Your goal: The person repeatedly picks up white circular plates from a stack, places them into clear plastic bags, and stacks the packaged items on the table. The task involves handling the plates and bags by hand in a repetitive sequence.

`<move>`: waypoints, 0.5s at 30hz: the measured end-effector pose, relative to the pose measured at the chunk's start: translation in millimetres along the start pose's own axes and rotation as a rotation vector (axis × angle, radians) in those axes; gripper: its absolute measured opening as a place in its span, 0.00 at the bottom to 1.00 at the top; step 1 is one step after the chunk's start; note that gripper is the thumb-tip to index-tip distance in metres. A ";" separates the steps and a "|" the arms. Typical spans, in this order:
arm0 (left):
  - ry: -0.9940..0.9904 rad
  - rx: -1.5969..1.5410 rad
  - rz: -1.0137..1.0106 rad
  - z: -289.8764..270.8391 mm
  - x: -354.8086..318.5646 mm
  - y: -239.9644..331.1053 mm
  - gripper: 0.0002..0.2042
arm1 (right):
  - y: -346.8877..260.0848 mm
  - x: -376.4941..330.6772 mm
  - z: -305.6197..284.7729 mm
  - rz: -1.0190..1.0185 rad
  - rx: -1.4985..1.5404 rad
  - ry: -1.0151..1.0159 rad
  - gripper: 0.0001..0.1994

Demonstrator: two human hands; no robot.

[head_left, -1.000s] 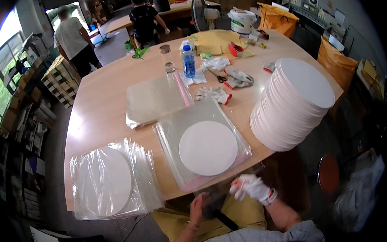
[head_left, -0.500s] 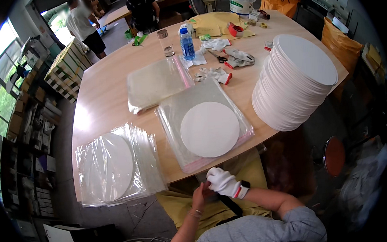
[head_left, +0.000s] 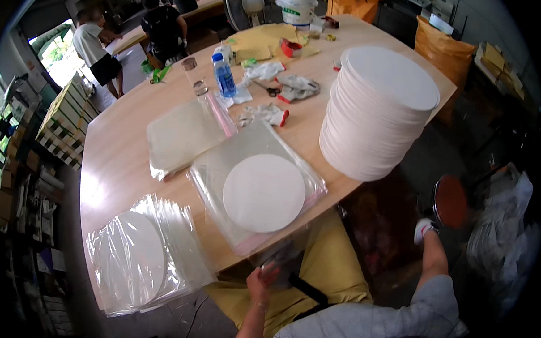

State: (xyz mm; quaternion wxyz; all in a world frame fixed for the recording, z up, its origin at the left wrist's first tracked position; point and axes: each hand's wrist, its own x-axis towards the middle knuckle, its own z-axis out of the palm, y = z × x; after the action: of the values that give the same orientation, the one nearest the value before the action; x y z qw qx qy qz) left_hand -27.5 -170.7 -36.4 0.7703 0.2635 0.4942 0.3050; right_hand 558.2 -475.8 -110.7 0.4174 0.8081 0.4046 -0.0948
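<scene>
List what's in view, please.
Worktable: one, wood-coloured, centre
Plastic bag piles: three, clear, tabletop
Disc stack: one, white, table's right
Loose disc: one, white, on middle pile
Bagged disc: one, white, table's left
Plastic bottle: one, blue, beyond bags
Work gloves: at least three, whitish, beyond bags
Scissors: one, black, among gloves
Bucket: one, white, far edge
Sacks: two, orange, right rear
Stool: one, red, right floor
Co-workers: at least two, white and black tops, back
Left hand: one, bare, below table
Right hand: one, gloved white, beside stool
</scene>
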 end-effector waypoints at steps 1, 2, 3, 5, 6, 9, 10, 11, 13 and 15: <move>0.045 -0.028 0.015 0.6 -2.5 0.2 0.21 | -18.9 -0.9 -33.8 -0.135 0.326 -0.072 0.17; 0.068 0.035 0.029 8.5 -12.7 11.5 0.21 | -40.5 -12.5 -64.2 -0.168 0.587 -0.004 0.25; 0.058 0.024 0.034 4.8 -14.6 10.3 0.21 | -65.6 -22.0 -115.7 -0.227 0.776 0.212 0.34; 0.020 0.023 0.046 0.0 -12.3 8.4 0.21 | -112.9 -44.3 -221.6 -0.372 0.978 0.781 0.36; 0.028 0.093 0.032 0.7 -12.7 11.9 0.22 | -130.0 -40.8 -252.5 -0.548 0.982 0.956 0.37; -0.077 0.080 0.069 -11.6 -10.9 16.8 0.19 | -168.2 -38.4 -328.4 -0.897 0.875 1.225 0.25; 0.004 0.153 0.160 -18.3 -10.4 16.1 0.17 | -171.1 -36.0 -347.0 -1.038 0.838 1.297 0.19; 0.083 0.216 0.244 -23.4 -12.2 13.2 0.15 | -169.9 -33.0 -358.8 -1.180 0.786 1.358 0.12; 0.276 0.681 0.596 -33.2 -6.5 14.5 0.15 | -168.5 -25.3 -366.6 -1.319 0.857 1.273 0.04; 0.487 1.485 1.106 -35.1 0.1 21.8 0.20 | -169.5 -15.9 -365.1 -1.368 0.913 1.213 0.04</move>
State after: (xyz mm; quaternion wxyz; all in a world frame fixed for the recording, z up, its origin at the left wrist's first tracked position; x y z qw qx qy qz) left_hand -64.3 -152.3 -34.2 0.0297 0.8102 0.5135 0.2811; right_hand 356.1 -155.6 27.1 -0.3492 0.3975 0.8479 -0.0327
